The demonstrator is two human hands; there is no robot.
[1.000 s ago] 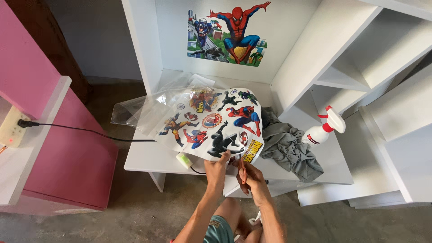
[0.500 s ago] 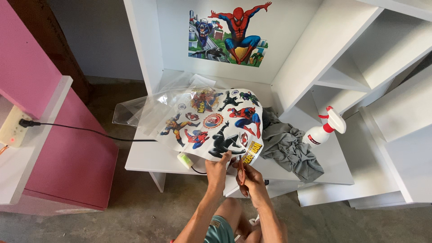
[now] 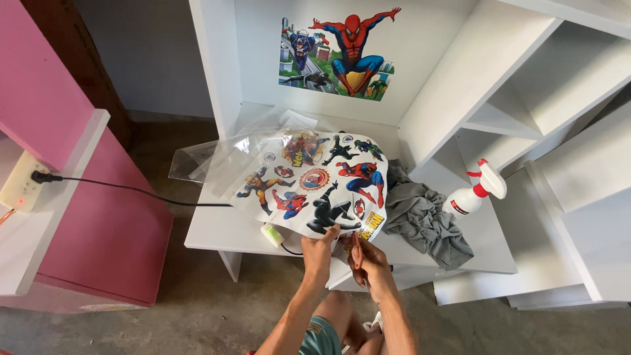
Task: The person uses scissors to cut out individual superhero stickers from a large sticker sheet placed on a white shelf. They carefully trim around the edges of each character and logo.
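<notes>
White desk (image 3: 217, 230) carries the sticker sheet (image 3: 312, 187); your left hand (image 3: 320, 248) pinches its edge, right hand (image 3: 368, 263) grips a thin tool (image 3: 357, 250).

- A home furniture workshop or garage, judging by the bare concrete floor (image 3: 131, 329) and rough dark wall.
- An unfinished white shelving unit (image 3: 460, 85) lies open, with a superhero sticker (image 3: 338, 56) on its back panel.
- Pink cabinet (image 3: 98, 217) alongside, with a power strip (image 3: 20, 187) and black cable (image 3: 131, 192).
- White spray bottle (image 3: 474, 192) and grey rag (image 3: 424, 223) rest on the panel.
</notes>
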